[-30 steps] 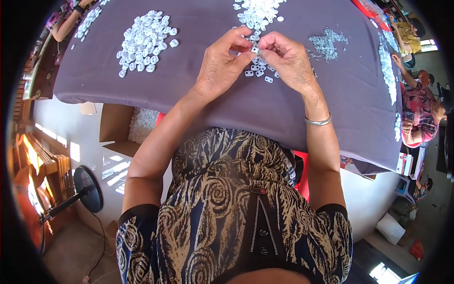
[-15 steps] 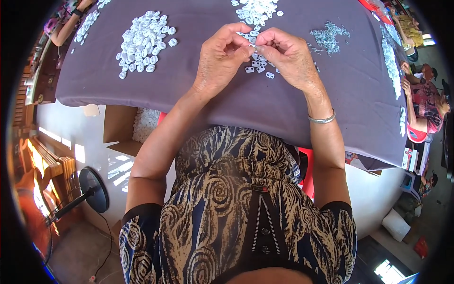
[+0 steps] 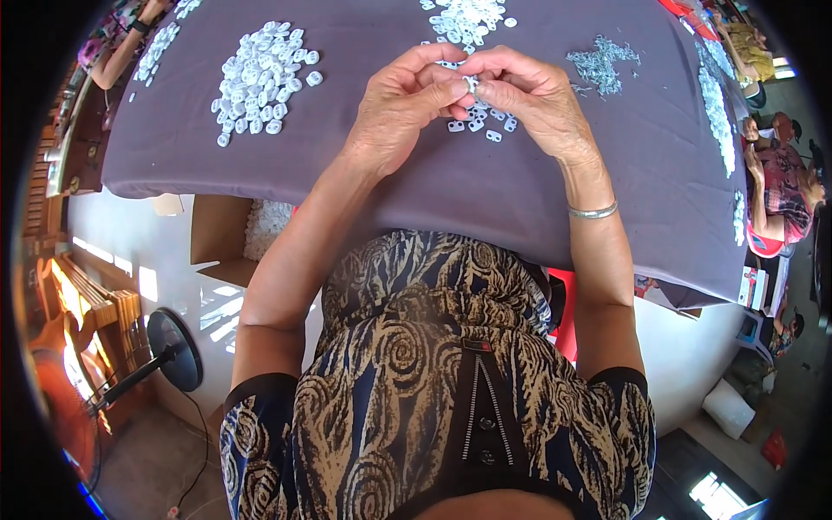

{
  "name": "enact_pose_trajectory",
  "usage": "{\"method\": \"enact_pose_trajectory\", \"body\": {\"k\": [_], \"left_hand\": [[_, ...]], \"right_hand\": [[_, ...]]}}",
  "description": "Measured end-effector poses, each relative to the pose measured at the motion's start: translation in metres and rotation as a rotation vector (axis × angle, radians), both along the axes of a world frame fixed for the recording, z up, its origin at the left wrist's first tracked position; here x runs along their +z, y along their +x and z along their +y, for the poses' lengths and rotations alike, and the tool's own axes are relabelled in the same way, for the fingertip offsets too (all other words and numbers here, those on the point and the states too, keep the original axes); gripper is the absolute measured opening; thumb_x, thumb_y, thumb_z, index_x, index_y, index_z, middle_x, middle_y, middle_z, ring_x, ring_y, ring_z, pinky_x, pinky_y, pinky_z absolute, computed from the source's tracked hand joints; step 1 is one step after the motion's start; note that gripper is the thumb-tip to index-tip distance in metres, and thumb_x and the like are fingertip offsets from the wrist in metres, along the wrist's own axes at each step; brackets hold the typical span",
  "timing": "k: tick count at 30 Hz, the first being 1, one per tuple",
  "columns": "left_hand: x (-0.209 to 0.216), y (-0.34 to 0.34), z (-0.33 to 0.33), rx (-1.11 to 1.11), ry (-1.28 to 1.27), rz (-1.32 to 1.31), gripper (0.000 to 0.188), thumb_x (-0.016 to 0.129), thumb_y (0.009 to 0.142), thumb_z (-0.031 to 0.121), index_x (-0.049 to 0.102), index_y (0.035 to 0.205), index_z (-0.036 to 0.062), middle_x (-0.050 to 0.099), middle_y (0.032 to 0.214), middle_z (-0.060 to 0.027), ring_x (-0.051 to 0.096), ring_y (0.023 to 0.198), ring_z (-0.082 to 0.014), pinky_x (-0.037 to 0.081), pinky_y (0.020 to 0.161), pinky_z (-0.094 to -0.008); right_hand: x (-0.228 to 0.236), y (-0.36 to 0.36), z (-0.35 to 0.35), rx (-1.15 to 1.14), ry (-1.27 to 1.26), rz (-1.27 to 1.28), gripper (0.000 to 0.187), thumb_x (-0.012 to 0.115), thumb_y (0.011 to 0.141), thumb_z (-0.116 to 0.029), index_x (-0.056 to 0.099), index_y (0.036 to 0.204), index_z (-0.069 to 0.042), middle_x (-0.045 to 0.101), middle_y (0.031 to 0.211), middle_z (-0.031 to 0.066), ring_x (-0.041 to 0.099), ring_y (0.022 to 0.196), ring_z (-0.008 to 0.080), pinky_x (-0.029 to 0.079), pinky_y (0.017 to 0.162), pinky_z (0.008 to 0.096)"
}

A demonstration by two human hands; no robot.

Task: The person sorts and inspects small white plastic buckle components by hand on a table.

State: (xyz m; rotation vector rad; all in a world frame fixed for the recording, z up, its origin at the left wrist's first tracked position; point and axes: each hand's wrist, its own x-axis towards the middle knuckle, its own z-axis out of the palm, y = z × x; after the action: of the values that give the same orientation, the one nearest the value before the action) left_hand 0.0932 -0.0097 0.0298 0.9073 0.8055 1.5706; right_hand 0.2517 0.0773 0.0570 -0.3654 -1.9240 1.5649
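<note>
My left hand [image 3: 416,97] and my right hand [image 3: 530,97] meet over the cloth-covered table, both pinching one small white plastic piece [image 3: 472,84] between thumbs and fingertips. Fingers hide much of that piece. Below and behind my fingertips lie flat white plastic pieces with holes [image 3: 494,135], loosely scattered. A heap of rounded white plastic pieces [image 3: 260,78] sits to the left of my hands. To the right is a pile of small silvery metal parts [image 3: 604,66], too fine to make out singly. Another white heap [image 3: 464,19] lies beyond my hands.
A dark purple-grey cloth [image 3: 329,173] covers the table. Below its edge stands an open cardboard box [image 3: 217,230] with white pieces inside. A standing fan [image 3: 173,348] is at lower left. People sit at the right side, one in a patterned shirt [image 3: 780,186]; another person's arm [image 3: 117,62] shows upper left.
My fingers have shifted round the white piece, and my right fingers now reach further left over it. At the right, the person in the patterned shirt has moved their hands.
</note>
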Motion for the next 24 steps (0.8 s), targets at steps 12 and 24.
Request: {"method": "enact_pose_trajectory", "body": {"k": [12,24], "left_hand": [[-0.007,-0.009,0.005,-0.069,-0.071,0.059,0.03,0.058,0.091,0.01,0.053,0.12,0.0033,0.064,0.103,-0.0097,0.063,0.089,-0.0156,0.054,0.076,-0.0301],[0.009,0.002,-0.002,0.071,-0.087,0.109,0.028,0.051,0.093,0.008,0.054,0.119,-0.0019,0.065,0.094,-0.0106,0.065,0.085,-0.017,0.054,0.074,-0.0292]], "right_hand": [[-0.007,-0.004,0.006,-0.13,0.209,-0.089,0.017,0.069,0.08,-0.002,0.069,0.097,-0.005,0.053,0.073,-0.0037,0.05,0.067,0.005,0.043,0.057,0.021],[-0.008,-0.007,-0.008,-0.315,0.87,-0.186,0.024,0.068,0.081,-0.008,0.066,0.105,-0.008,0.051,0.076,0.0033,0.052,0.064,0.0157,0.046,0.057,0.0309]]}}
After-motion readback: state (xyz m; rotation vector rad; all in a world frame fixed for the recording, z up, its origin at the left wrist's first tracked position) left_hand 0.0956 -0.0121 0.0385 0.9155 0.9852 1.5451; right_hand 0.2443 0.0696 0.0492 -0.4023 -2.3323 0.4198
